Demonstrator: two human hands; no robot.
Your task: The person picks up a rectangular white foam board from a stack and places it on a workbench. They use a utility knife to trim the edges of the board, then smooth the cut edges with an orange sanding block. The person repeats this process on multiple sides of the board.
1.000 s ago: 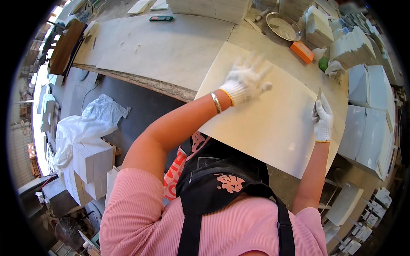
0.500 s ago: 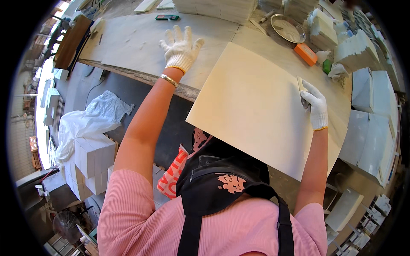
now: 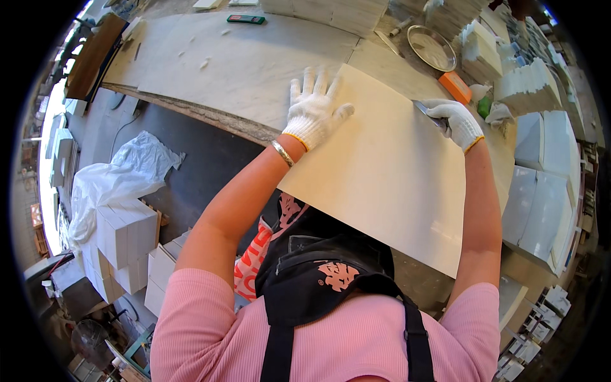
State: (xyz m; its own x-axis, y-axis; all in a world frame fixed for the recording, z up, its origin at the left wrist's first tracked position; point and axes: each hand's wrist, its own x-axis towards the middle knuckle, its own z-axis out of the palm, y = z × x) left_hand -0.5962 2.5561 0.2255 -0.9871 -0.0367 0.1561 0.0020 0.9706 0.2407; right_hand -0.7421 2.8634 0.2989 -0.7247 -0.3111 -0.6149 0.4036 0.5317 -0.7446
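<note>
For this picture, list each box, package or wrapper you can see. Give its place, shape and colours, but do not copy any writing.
White boxes: stacked lower left on the floor, blocky, plain white.
Plastic wrapper: crumpled over those boxes, white.
Orange box: on the workbench above the right hand, small, rectangular.
Green flat pack: top of the bench, slim, green with red.
White box stacks: right edge, squarish, pale.

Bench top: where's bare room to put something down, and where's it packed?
Free: the pale bench surface between the left hand, the green flat item and the front edge, though flecked with scraps. The big cream sheet is bare too. Crowded: far right, past the right hand, with metal dish, orange block and white box stacks.
</note>
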